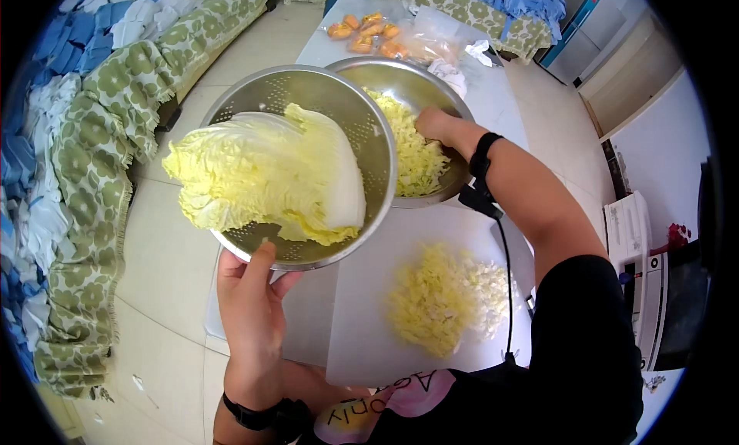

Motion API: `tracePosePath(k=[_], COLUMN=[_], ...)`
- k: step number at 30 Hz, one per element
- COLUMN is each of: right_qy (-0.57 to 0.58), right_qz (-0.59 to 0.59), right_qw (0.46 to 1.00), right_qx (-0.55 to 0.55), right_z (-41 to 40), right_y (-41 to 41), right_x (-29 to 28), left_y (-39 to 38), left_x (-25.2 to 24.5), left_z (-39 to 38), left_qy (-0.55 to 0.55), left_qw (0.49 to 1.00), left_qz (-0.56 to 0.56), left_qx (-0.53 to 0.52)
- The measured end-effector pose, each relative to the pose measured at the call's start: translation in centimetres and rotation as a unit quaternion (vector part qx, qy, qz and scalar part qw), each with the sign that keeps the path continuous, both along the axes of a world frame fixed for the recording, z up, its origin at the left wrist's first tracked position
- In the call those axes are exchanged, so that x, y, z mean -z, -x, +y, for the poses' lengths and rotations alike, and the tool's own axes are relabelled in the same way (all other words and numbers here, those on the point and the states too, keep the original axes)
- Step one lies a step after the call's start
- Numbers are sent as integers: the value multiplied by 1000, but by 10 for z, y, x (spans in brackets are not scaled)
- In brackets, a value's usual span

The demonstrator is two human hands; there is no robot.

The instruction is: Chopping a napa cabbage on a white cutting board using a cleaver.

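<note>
A perforated stainless steel colander is gripped at its near rim by my left hand, the thumb over the edge. In it lies a large piece of napa cabbage, its leaves hanging over the left rim. Just behind and to the right, my right hand reaches into a steel bowl of chopped cabbage; its fingers are hidden, so what they hold cannot be seen. Nearer to me, a heap of shredded cabbage and paler chopped bits lie on a white cutting board.
Wrapped orange food packets, a clear plastic bag and crumpled white tissue lie at the table's far end. A cloth-covered sofa piled with blue and white pieces runs along the left. A black cable hangs from my right wrist.
</note>
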State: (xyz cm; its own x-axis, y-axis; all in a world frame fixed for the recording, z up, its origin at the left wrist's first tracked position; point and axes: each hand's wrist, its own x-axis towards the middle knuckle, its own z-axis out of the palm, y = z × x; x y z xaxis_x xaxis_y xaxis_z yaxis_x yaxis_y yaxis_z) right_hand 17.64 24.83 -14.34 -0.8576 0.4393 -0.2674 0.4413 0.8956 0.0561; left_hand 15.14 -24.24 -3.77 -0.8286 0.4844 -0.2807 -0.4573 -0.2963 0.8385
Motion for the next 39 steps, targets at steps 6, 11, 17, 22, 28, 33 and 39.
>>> tracePosePath(k=[6, 11, 17, 22, 28, 33, 39], right_qy=[338, 379, 359, 235, 172, 94, 133], right_qz=[-58, 26, 155, 55, 182, 181, 222], right_qw=[905, 896, 918, 970, 961, 978, 966], right_qx=[253, 229, 60, 8, 120, 46, -26], right_z=[-83, -104, -86, -81, -78, -95, -93], right_y=[11, 4, -6, 3, 6, 3, 1], right_x=[-67, -83, -87, -91, -70, -81, -89], left_y=[1, 7, 9, 12, 9, 6, 5], left_x=[-4, -5, -10, -1, 0, -5, -5], left_z=[0, -3, -7, -10, -11, -8, -10], left_qy=[-5, -26, -31, -35, -51, -51, -46], left_qw=[999, 999, 997, 997, 998, 998, 999], left_qz=[-40, -13, 15, 5, -12, -18, -14], left_qx=[-1, -32, -65, -62, -31, -17, -8])
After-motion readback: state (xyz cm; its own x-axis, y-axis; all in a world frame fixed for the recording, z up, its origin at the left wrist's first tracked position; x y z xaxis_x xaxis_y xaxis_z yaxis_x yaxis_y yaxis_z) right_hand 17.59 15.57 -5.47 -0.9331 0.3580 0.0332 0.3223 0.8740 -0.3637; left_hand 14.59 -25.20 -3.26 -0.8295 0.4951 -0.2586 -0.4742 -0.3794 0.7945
